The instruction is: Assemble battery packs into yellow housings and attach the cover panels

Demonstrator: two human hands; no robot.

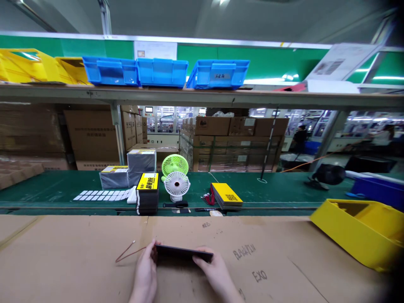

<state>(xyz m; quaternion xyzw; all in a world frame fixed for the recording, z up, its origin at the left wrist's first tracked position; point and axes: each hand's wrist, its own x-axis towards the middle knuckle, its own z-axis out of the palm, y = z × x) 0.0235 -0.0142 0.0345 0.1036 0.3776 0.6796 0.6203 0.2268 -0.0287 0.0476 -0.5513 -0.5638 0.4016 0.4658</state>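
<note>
A thin black slab (183,251) is held just above the cardboard-covered worktop, tilted so that mostly its dark face shows. My left hand (148,267) grips its left end, with the fingers partly hidden behind it. My right hand (213,267) pinches the right end, thumb on the near side. From the left end, beside my left hand, runs a thin reddish-brown wire (126,255) that bends back to a small white connector. What is on the slab's far side is hidden.
Beyond the cardboard (94,240) stand a stack of yellow-topped slabs (226,194) with red wires, a black stack with a yellow label (147,195), a white fan (176,185) and a green fan (174,162). A yellow bin (356,240) sits at right. Blue bins (162,72) line the shelf overhead.
</note>
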